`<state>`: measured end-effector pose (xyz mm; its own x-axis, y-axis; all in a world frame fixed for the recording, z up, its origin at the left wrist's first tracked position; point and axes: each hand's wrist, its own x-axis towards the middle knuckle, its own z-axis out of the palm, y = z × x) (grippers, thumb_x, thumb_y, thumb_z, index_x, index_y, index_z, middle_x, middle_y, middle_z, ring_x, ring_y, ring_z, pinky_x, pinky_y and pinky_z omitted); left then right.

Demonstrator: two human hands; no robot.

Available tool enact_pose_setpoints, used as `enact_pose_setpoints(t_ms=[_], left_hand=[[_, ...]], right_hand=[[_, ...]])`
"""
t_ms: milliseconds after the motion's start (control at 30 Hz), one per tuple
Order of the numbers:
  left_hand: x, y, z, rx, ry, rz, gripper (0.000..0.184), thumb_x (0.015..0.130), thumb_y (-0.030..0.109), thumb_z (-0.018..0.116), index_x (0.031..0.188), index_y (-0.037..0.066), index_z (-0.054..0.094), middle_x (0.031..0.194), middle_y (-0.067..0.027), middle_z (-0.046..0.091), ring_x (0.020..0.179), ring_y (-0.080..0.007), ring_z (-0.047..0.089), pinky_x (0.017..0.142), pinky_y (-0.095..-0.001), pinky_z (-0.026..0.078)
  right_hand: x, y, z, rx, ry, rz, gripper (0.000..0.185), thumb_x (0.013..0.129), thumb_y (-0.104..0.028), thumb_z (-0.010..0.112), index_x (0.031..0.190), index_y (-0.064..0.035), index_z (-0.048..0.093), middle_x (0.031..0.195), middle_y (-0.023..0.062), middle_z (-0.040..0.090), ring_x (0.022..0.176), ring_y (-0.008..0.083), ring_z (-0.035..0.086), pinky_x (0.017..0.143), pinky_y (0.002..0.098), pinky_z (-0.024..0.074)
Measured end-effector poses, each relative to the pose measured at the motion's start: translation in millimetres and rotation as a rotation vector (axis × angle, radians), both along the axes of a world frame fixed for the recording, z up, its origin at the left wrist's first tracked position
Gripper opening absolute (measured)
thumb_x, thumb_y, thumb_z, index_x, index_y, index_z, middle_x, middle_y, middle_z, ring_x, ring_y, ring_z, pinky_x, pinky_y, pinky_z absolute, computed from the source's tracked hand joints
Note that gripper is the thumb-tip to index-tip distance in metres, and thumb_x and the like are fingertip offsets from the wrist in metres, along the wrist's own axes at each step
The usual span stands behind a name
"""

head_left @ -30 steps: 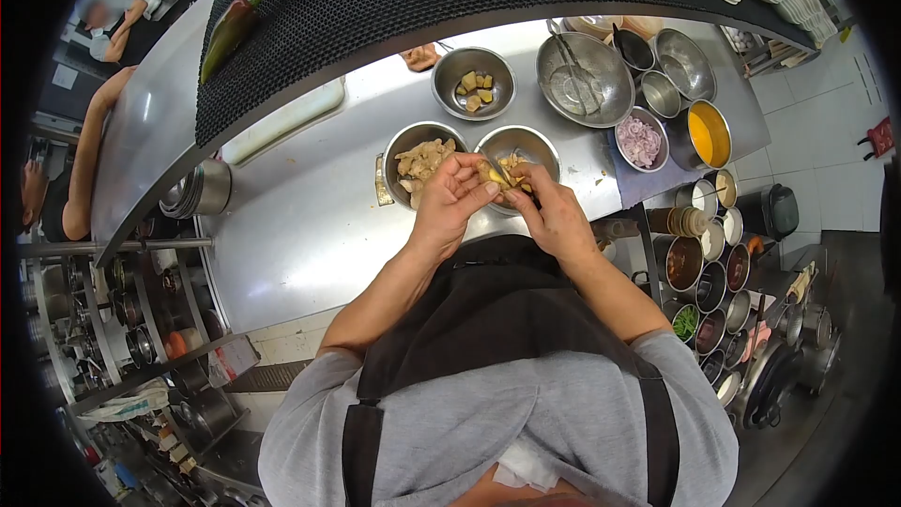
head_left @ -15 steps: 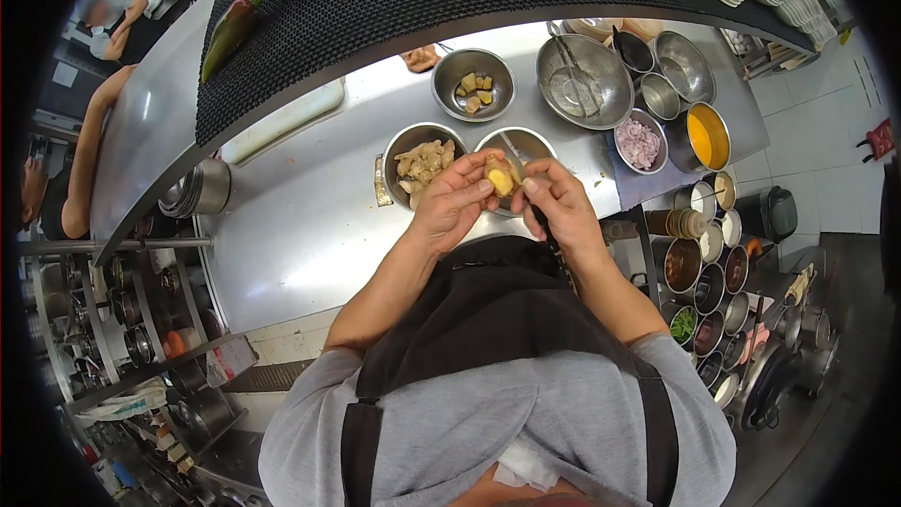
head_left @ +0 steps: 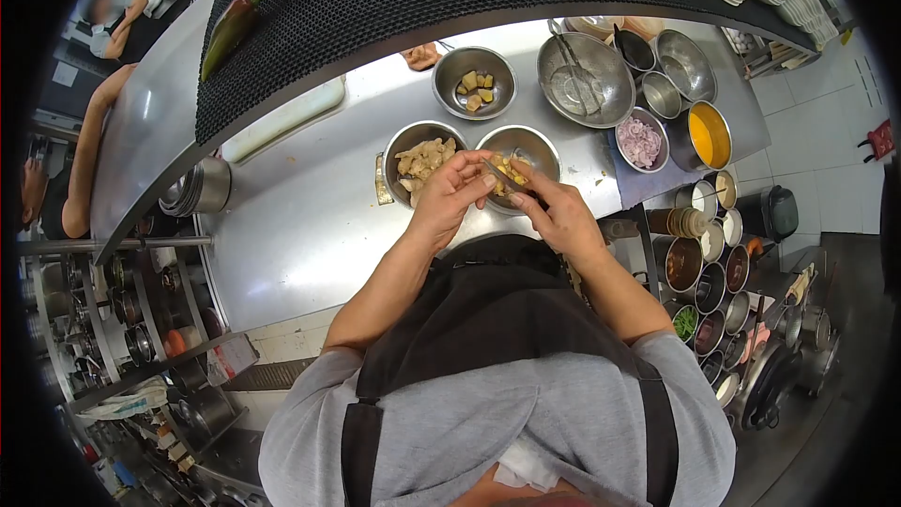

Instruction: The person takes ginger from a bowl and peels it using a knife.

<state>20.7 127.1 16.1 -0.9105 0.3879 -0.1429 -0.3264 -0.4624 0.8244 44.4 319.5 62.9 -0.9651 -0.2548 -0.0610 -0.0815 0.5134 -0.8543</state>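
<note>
My left hand [head_left: 455,190] is closed round a piece of ginger, mostly hidden by the fingers. In my right hand [head_left: 556,211] is a small knife [head_left: 505,176], its blade against the ginger. Both hands are over the near edge of a steel bowl [head_left: 542,145], where yellowish bits [head_left: 511,167] show behind the fingers. Left of it, a second bowl [head_left: 394,146] holds unpeeled ginger [head_left: 424,160]. Farther back, cut yellow pieces [head_left: 469,82] lie in a third bowl [head_left: 450,101].
A raised shelf [head_left: 375,23] with a black mat crosses the far side. At the right stand a perforated bowl [head_left: 554,99], chopped onion [head_left: 638,139] in a bowl and a pot of orange liquid [head_left: 708,135]. A person's arm [head_left: 91,145] shows at the far left.
The knife blade has swung from pointing away to lying across the ginger between my hands. The ginger has tilted, and its cut yellow face is less visible.
</note>
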Motion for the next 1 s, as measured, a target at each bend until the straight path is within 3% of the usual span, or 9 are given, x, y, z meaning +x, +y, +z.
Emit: enact_pose_setpoints(t_ms=[200,300,367,500,600,767,800,867,1000], left_hand=[[4,1,15,-0.142,0.072,-0.001,0.033,0.090,0.006,0.059,0.122,0.001,0.051,0.107,-0.0056,0.059,0.087,-0.0071,0.054,0.065,-0.0214,0.040],[7,5,16,-0.176,0.135,0.015,0.033,0.089,0.003,0.060,0.120,-0.001,0.051,0.110,-0.0073,0.060,0.093,-0.0090,0.057,0.073,-0.0224,0.045],[8,8,6,-0.194,0.280,0.055,0.037,0.087,0.004,0.063,0.120,-0.007,0.049,0.109,-0.0118,0.061,0.098,-0.0133,0.060,0.083,-0.0253,0.049],[10,8,1,-0.259,0.337,0.077,0.037,0.087,0.004,0.064,0.119,-0.008,0.050,0.106,-0.0129,0.062,0.091,-0.0133,0.062,0.079,-0.0243,0.050],[12,7,2,-0.346,0.307,0.038,0.035,0.087,-0.002,0.062,0.119,-0.006,0.050,0.109,-0.0117,0.062,0.098,-0.0140,0.060,0.086,-0.0265,0.049],[16,11,8,-0.321,0.286,0.004,0.040,0.086,-0.002,0.063,0.124,-0.006,0.049,0.112,-0.0128,0.062,0.100,-0.0152,0.060,0.090,-0.0281,0.048],[15,12,8,-0.321,0.287,0.004,0.040,0.086,-0.002,0.063,0.124,-0.006,0.049,0.112,-0.0128,0.062,0.100,-0.0152,0.060,0.090,-0.0281,0.048],[13,13,8,-0.180,0.232,-0.006,0.042,0.089,0.001,0.059,0.129,-0.005,0.047,0.115,-0.0122,0.061,0.104,-0.0146,0.058,0.089,-0.0284,0.047],[4,4,11,-0.001,0.056,0.002,0.041,0.093,0.003,0.051,0.133,-0.003,0.045,0.117,-0.0110,0.059,0.100,-0.0126,0.056,0.081,-0.0265,0.048]], right_hand=[[-1,5,-2,-0.042,0.084,0.054,0.042,0.089,-0.022,0.061,0.128,-0.0068,0.052,0.098,0.0254,0.064,0.092,0.0423,0.062,0.078,0.0424,0.0493],[-2,5,0,-0.108,0.035,0.075,0.044,0.090,-0.020,0.060,0.130,-0.0066,0.050,0.097,0.0231,0.066,0.090,0.0376,0.065,0.077,0.0399,0.0500],[-3,3,12,-0.248,-0.222,0.048,0.040,0.091,-0.018,0.059,0.128,-0.0048,0.050,0.097,0.0200,0.067,0.088,0.0310,0.067,0.077,0.0366,0.0504],[-4,0,0,-0.233,-0.112,0.016,0.035,0.091,-0.015,0.057,0.123,-0.0028,0.051,0.095,0.0180,0.067,0.085,0.0251,0.067,0.076,0.0341,0.0505],[-5,-1,-3,-0.219,-0.135,0.011,0.029,0.092,-0.016,0.056,0.117,-0.0012,0.051,0.093,0.0165,0.067,0.085,0.0230,0.067,0.078,0.0338,0.0501],[-10,3,-12,-0.434,-0.384,-0.037,0.026,0.095,-0.017,0.054,0.115,-0.0020,0.051,0.079,0.0095,0.063,0.051,0.0129,0.057,0.046,0.0237,0.0429],[-11,4,-14,-0.434,-0.383,-0.036,0.026,0.095,-0.017,0.054,0.115,-0.0020,0.051,0.079,0.0095,0.063,0.051,0.0129,0.057,0.046,0.0237,0.0429],[-12,6,-19,-0.814,-0.452,-0.133,0.026,0.096,-0.017,0.052,0.115,-0.0004,0.051,0.076,0.0069,0.061,0.042,0.0090,0.048,0.037,0.0202,0.0330],[-11,12,-15,-0.561,-0.295,-0.127,0.035,0.095,-0.017,0.052,0.125,0.0011,0.049,0.080,0.0087,0.064,0.045,0.0101,0.052,0.041,0.0215,0.0390]])
